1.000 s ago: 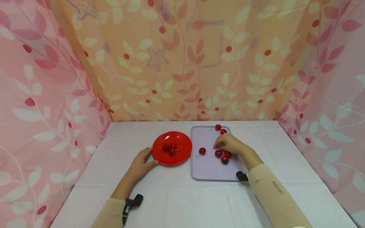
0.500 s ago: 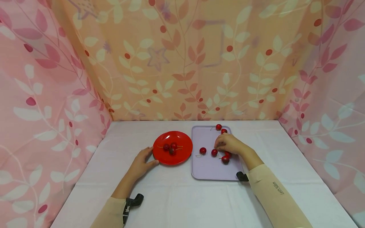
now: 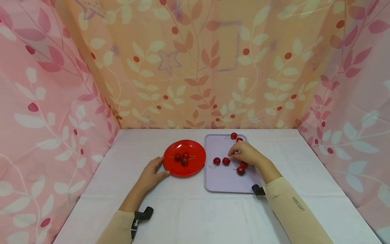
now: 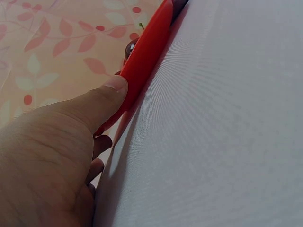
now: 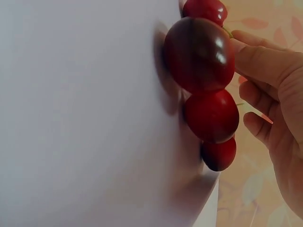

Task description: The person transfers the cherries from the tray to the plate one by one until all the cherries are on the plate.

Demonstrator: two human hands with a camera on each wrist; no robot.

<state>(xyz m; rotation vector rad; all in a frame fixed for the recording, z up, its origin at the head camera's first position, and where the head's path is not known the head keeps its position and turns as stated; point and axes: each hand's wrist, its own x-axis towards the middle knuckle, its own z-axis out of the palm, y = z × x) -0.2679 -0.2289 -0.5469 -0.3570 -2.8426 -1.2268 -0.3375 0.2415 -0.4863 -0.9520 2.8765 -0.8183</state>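
My left hand [image 3: 152,172] holds the left rim of a shiny red plate [image 3: 170,167], thumb [image 4: 111,87] against the edge and fingers curved along the side. On the plate lie several dark red cherries [image 3: 184,161] with stems. To the right, my right hand [image 3: 245,152] is over the lilac tray [image 3: 225,184]. Its thumb and forefinger pinch the stem of a cherry [image 3: 226,161], which hangs at the fingertips beside another cherry [image 3: 216,161]. Close under this hand sit further cherries [image 3: 240,170], large in the right wrist view, where the nearest cherry [image 5: 201,54] partly covers the fingertips.
More cherries [image 3: 233,136] lie at the tray's far right corner, one partly behind the right hand. Plate and tray stand side by side on a white tablecloth [image 3: 189,217]. Patterned curtains [image 3: 195,67] enclose the table at the back and both sides.
The right hand's cherry has moved left and slightly away from me, out of the group toward the lone cherry. My left hand and the plate have stayed in place.
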